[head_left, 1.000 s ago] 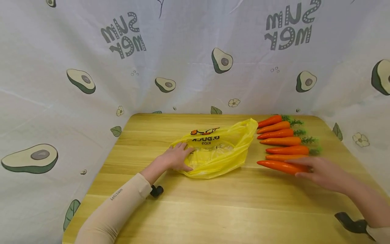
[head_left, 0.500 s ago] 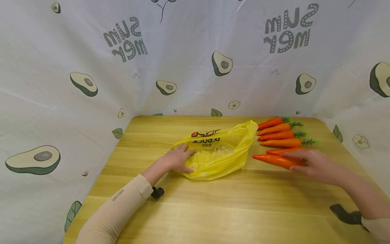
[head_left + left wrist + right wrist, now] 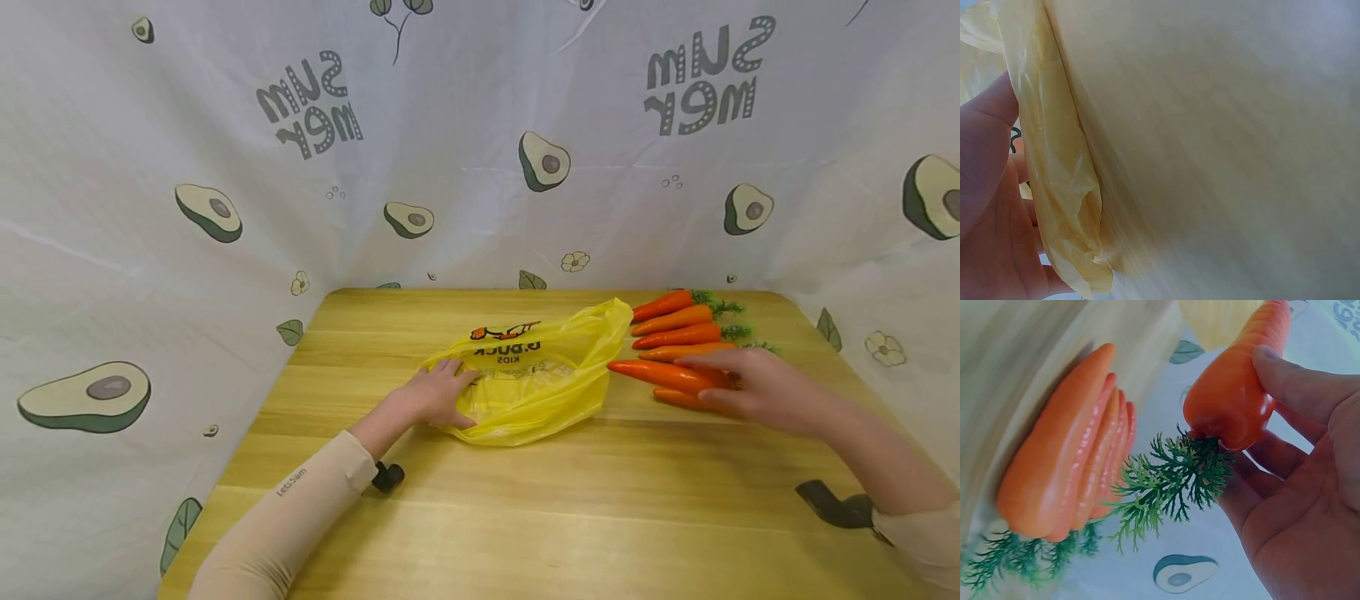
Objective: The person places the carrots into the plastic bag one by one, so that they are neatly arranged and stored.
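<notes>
Left hand: at the left end of the bag's mouth (image 3: pixel 438 396), fingers loose and spread inside the rim, gripping no carrot.
Right hand: fingers and thumb curled round one carrot near its thick end (image 3: pixel 765 390).
Held carrot: orange-red (image 3: pixel 660 375), lifted over the near part of the row, tip toward the bag's right end; whether they touch I cannot tell. Its green leaf tuft (image 3: pixel 1175 472) hangs below the fingers in the right wrist view.
Yellow bag: thin plastic (image 3: pixel 540 417), lying on its side, mouth gaping, dark lettering inside.
Carrot row: side by side just right of the bag (image 3: pixel 678 333), tips leftward, partly hidden by the right hand.
Worktop: pale wood grain (image 3: pixel 525 508), beneath bag and row.
Backdrop: white cloth printed with avocados (image 3: pixel 450 133).
</notes>
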A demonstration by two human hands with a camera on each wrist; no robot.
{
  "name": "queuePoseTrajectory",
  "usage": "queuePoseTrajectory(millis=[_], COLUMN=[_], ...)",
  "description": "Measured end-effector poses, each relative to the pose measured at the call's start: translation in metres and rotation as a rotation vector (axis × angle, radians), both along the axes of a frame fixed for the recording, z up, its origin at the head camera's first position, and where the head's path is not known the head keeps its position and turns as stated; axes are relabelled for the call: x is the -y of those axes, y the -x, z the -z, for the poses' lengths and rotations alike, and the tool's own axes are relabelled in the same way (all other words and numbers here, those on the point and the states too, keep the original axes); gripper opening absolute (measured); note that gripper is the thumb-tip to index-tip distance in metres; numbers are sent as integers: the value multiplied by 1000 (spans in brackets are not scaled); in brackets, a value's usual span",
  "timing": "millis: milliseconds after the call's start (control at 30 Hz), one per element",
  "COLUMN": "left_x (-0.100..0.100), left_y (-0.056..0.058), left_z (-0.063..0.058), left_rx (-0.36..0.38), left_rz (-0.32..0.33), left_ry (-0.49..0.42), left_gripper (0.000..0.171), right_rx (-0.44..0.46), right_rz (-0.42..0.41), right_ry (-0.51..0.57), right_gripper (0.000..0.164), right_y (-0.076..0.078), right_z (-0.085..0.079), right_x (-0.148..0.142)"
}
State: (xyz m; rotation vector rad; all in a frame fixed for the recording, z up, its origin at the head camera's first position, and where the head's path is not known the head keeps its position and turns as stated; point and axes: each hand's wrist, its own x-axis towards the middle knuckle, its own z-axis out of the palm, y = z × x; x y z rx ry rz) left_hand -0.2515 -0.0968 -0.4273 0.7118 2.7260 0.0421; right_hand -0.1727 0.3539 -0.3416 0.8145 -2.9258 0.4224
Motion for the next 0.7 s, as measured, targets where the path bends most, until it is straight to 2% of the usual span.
queuePoseTrajectory(millis=[200,400,700], left_x=[-1,-1,-2], left_y=[0,0,-2], left_z=[-1,-1,-3], left_rx=[1,2,-3], left_rz=[0,-3,6], left_ry=[0,2,3], left_gripper=[91,91,90], right_rx=[13,-2,24], right_rz=[-4,-45,-82], right_ry=[0,-2,3], right_gripper=[48,52,53], right_y=[6,14,22], right_z=[-9,-20,-36], right_x=[12,29,53])
